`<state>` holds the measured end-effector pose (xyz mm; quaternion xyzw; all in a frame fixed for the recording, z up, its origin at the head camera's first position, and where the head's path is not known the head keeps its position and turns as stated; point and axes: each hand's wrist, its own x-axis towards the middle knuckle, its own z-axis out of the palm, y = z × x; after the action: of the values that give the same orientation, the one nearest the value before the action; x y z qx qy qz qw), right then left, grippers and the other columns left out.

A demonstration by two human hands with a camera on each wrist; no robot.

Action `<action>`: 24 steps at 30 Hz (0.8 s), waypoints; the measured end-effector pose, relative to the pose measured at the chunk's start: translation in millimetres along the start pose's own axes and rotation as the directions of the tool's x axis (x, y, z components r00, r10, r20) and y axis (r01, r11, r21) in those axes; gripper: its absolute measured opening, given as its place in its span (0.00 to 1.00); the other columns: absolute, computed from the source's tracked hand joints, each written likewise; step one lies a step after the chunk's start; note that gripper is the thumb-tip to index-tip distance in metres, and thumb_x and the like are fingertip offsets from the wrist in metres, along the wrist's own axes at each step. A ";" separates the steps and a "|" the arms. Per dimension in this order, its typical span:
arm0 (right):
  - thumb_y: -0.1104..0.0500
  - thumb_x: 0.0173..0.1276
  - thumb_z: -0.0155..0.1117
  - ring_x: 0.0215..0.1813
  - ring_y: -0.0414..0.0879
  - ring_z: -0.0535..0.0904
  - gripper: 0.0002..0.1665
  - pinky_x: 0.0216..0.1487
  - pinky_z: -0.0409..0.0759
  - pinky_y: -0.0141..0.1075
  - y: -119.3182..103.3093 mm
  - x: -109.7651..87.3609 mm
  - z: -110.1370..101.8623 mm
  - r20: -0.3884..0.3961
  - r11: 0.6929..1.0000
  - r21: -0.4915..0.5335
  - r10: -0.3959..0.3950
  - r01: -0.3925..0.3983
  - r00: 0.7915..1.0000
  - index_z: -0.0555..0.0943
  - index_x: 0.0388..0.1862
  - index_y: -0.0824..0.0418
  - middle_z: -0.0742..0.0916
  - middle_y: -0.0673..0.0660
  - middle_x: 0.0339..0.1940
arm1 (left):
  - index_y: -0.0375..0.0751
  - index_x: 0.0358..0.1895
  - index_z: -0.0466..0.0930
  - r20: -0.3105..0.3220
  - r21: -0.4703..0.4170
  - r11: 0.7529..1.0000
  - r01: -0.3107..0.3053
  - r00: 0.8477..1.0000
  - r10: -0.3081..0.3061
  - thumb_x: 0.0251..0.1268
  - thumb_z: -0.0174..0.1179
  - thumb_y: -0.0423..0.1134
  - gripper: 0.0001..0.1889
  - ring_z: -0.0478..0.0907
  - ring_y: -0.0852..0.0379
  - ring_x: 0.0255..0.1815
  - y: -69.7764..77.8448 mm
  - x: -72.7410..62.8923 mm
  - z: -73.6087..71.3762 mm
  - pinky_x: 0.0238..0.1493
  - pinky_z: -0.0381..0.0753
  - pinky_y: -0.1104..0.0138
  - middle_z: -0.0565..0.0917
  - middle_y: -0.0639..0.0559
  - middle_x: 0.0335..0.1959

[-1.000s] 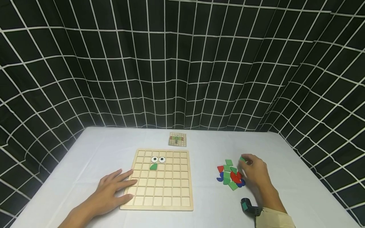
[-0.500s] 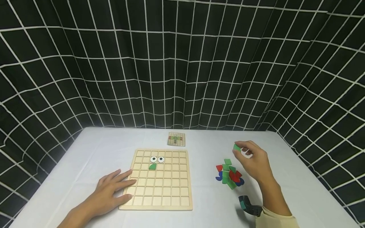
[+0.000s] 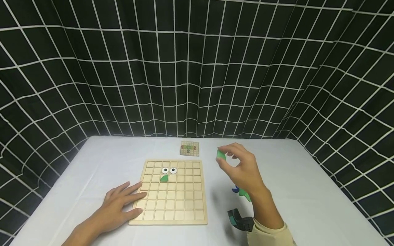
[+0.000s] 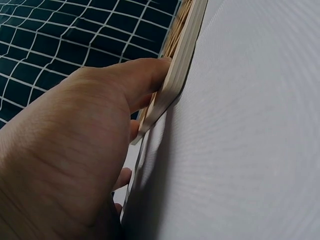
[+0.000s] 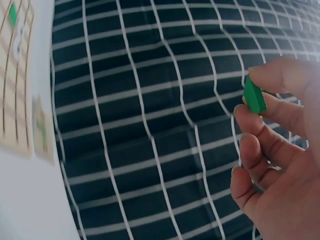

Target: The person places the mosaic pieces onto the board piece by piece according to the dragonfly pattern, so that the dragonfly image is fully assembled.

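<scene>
My right hand (image 3: 243,167) pinches a green tile (image 3: 221,155) between thumb and fingertips, raised above the table to the right of the board. In the right wrist view the tile (image 5: 254,95) shows its flat face and thick edge. My left hand (image 3: 118,205) rests with spread, straight fingers on the left edge of the wooden grid board (image 3: 175,205). On the board sit two round eye pieces (image 3: 165,170) and, just below them, a green quarter-round tile (image 3: 164,178). The left wrist view shows the thumb (image 4: 145,75) on the board's rim.
A small picture card (image 3: 189,148) lies behind the board. The loose pile of tiles (image 3: 243,193) is mostly hidden behind my right forearm. A dark wrist camera (image 3: 240,221) is strapped on my right wrist. A black gridded curtain (image 3: 172,78) surrounds the white table (image 3: 107,157).
My right hand has lifted the green tile from the pile and carried it left toward the board. My left hand has stayed on the board's edge.
</scene>
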<state>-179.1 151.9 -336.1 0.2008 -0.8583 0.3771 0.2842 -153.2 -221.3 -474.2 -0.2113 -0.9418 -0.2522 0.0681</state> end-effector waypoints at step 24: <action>0.62 0.55 0.67 0.43 0.43 0.79 0.14 0.40 0.77 0.42 -36.4 14.4 96.8 0.027 0.973 0.231 -0.021 0.014 0.999 0.83 0.43 0.58 0.85 0.50 0.41 | 0.65 0.54 0.78 -0.007 -0.013 1.000 -0.013 1.000 0.013 0.55 0.61 0.58 0.21 0.57 0.38 0.69 -0.2 1.5 -2.7 0.61 0.49 0.41 0.69 0.56 0.67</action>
<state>-202.2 53.2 -361.0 0.2455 -0.8110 0.4688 0.2494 -154.5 -222.2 -471.6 -0.2172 -0.9384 -0.2589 0.0716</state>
